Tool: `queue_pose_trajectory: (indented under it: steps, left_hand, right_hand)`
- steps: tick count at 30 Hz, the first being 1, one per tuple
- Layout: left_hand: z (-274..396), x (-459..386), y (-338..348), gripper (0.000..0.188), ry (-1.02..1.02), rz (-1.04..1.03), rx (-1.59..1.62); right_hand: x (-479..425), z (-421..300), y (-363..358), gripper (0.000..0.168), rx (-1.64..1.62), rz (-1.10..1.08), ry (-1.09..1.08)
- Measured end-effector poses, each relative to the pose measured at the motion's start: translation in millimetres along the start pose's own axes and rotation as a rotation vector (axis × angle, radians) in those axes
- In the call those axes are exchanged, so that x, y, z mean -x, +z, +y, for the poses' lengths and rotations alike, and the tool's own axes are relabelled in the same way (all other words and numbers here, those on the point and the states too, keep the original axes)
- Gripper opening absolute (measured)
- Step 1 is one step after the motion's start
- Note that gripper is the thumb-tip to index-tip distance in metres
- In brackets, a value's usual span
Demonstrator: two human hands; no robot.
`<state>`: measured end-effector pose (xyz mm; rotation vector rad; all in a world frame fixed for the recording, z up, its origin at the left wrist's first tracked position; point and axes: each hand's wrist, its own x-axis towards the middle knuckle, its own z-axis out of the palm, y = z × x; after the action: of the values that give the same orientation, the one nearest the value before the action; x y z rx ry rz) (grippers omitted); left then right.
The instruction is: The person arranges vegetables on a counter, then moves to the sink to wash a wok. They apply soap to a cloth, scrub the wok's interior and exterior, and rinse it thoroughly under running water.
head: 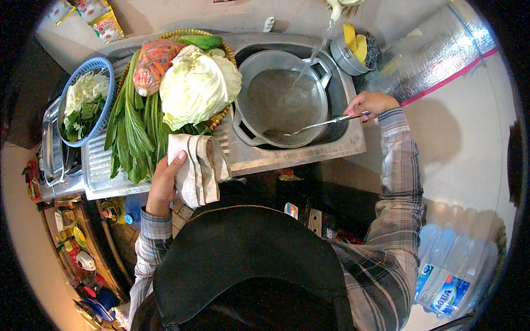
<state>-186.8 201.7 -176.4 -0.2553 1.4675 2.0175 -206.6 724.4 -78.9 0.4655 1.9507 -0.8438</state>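
Note:
My right hand grips the dark handle of a metal utensil, whose far end reaches into a two-handled aluminium pot. The pot stands in the steel sink, partly filled with water, and a stream runs into it from the tap above. My left hand holds a folded off-white cloth at the front of the drainboard. Just behind the cloth lie leafy greens, a cabbage and a plastic bag of red chillies, in and around a woven basket.
A blue plastic basket of shredded cabbage and cut greens stands left, beside a clear glass dish. Behind the sink's right corner sits a metal container with yellow sponges and a scourer. Plastic water bottles are at lower right.

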Motion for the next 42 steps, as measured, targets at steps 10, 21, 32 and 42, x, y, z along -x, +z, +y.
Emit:
queue_pose_trajectory:
  steps: [10,21,32,42]
  left_hand:
    - [-0.4,-6.5,4.7,0.042,-0.024,-0.003,-0.008]
    - [2.1,-13.9,24.5,0.037,-0.104,0.017,-0.034]
    - [-7.7,-23.1,36.3,0.035,-0.048,0.05,-0.053]
    - [-18.7,-26.0,39.3,0.037,-0.086,0.073,0.03]
  right_hand:
    - [22.3,-20.2,0.9,0.017,0.097,-0.049,0.035]
    - [-10.1,-5.4,54.7,0.024,0.053,0.032,-0.221]
    - [-60.3,-26.2,222.5,0.021,0.435,1.014,-0.401]
    - [-115.7,-90.6,267.9,0.021,0.282,0.935,-0.76]
